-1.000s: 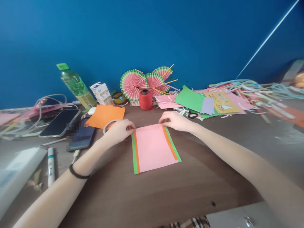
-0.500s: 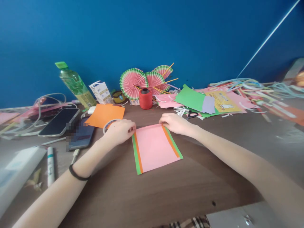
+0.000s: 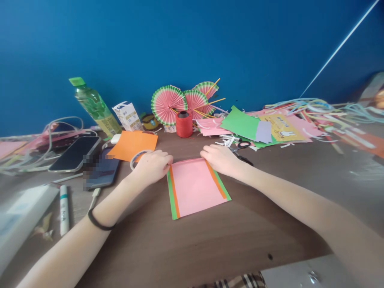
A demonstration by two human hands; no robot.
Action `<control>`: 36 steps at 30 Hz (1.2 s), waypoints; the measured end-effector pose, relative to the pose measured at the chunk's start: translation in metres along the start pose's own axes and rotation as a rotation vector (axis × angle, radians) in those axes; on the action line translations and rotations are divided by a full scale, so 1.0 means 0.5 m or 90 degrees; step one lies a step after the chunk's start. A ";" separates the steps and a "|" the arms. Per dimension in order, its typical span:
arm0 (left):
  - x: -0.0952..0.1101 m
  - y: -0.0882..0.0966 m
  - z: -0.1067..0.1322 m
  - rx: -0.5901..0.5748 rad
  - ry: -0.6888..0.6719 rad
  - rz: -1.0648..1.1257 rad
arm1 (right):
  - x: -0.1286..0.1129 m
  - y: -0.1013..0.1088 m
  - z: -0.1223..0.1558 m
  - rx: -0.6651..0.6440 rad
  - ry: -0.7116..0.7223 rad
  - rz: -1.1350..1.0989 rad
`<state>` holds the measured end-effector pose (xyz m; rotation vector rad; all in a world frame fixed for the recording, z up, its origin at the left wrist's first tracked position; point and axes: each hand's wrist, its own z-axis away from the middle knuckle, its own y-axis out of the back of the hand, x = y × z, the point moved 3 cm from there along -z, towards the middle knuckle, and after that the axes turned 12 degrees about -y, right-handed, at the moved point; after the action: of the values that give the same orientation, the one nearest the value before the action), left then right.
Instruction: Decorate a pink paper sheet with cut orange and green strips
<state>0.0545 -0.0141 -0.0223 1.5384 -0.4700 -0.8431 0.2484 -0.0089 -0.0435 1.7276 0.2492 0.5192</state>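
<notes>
A pink sheet of paper (image 3: 196, 188) with orange and green strips along its left and right sides lies on the brown table. Its far edge looks folded or raised slightly. My left hand (image 3: 154, 164) has its fingers closed on the far left corner. At the far right corner, the closed fingers of my right hand (image 3: 219, 158) grip the same edge. The fingertips of both hands are partly hidden. Black scissors (image 3: 243, 154) lie just behind my right hand, partly covered by it.
Behind the paper stand a red thread spool (image 3: 184, 126) and several pleated paper fans (image 3: 168, 105). An orange sheet (image 3: 135, 144), phones (image 3: 75, 154), a green-capped bottle (image 3: 97, 108) and a marker (image 3: 64, 210) are at left. Coloured paper (image 3: 240, 124) and strips pile up at right.
My right hand has shifted slightly down and left at the far edge, and more of the scissors shows behind it. My left hand has barely moved, and the paper stays almost in place.
</notes>
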 end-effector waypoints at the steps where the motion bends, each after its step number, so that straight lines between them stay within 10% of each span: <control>1: 0.000 0.000 0.000 -0.004 -0.001 -0.003 | -0.004 0.002 0.002 0.000 -0.002 0.010; 16: 0.034 -0.014 -0.001 0.030 -0.070 -0.140 | -0.021 0.023 0.012 -0.057 -0.022 0.018; 28: 0.083 0.032 0.012 -0.156 0.022 -0.042 | -0.043 0.027 0.037 -0.155 -0.056 0.046; 36: 0.124 -0.002 0.015 -0.113 0.082 -0.081 | -0.077 0.009 0.054 -0.106 -0.089 0.107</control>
<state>0.0888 -0.0639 -0.0377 1.4580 -0.1998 -0.8535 0.2271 -0.0504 -0.0512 1.6220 -0.0392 0.5231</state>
